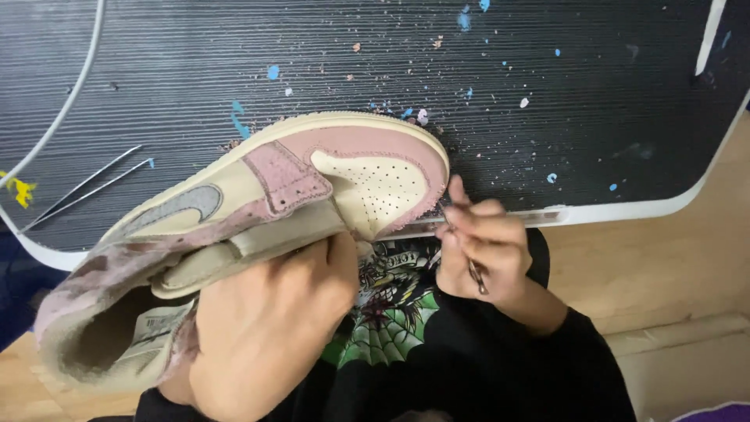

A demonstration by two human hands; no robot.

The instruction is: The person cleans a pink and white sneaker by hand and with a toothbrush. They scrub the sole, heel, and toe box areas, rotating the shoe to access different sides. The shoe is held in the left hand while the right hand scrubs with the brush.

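Observation:
A pink and cream high-top sneaker [312, 176] lies on its side across the near edge of a dark ribbed table [375, 70], toe to the right. My left hand [269, 328] grips it from below at the tongue and lace area. My right hand [480, 250] pinches a thin metal tool [471, 270] whose tip meets the frayed pink edge at the toe. The sole is cream. The tool's tip is partly hidden by my fingers.
Metal tweezers [86, 187] lie on the table at the left, beside a thin white cable [66, 101]. Blue paint spots and small crumbs speckle the tabletop. A wooden floor [664, 266] shows at the right below the table edge. My black printed shirt fills the bottom.

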